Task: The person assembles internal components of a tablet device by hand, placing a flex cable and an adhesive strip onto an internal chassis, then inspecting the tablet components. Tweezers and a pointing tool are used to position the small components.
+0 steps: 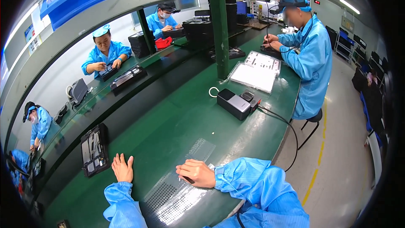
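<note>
My left hand (122, 168) lies open on the green bench, fingers spread, right beside a black tray (103, 165) holding a flat, dark electronic assembly. My right hand (196, 173) is closed, its fingers curled together above a clear plastic sheet. A small dark sliver shows under the right fingers, but what they hold cannot be made out. The clear sheet (175, 200) bears rows of small dark pieces or holes and reaches past the right hand on both sides.
A black and grey box-shaped device (236, 102) with a cable stands ahead on the right, before white sheets (253, 77). A green post (219, 36) rises from the bench. A dark conveyor-like strip (122, 105) runs along the left. Several co-workers in blue sit around.
</note>
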`<state>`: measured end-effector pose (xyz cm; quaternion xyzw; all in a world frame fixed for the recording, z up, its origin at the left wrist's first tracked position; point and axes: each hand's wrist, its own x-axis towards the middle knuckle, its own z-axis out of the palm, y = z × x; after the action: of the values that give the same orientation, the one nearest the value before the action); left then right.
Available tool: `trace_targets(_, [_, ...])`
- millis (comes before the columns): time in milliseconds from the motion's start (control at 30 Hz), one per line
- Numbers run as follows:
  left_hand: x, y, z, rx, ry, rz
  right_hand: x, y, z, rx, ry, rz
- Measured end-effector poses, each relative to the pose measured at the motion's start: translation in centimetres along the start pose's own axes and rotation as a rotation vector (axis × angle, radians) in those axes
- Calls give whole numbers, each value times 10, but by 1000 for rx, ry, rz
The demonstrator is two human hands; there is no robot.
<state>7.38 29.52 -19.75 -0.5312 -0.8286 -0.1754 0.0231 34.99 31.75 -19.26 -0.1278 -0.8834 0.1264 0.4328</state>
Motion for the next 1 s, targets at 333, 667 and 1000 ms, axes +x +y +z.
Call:
trace_targets(333, [0,2,4,27,30,5,-5,6,-1,-4,-3,-1])
trace_targets(667, [0,1,4,39,22,-11,-3,3,-3,-18,-46,-21])
trace_targets(1000, [0,3,-1,53,-43,-45,-5,1,-2,-45,-92,-83])
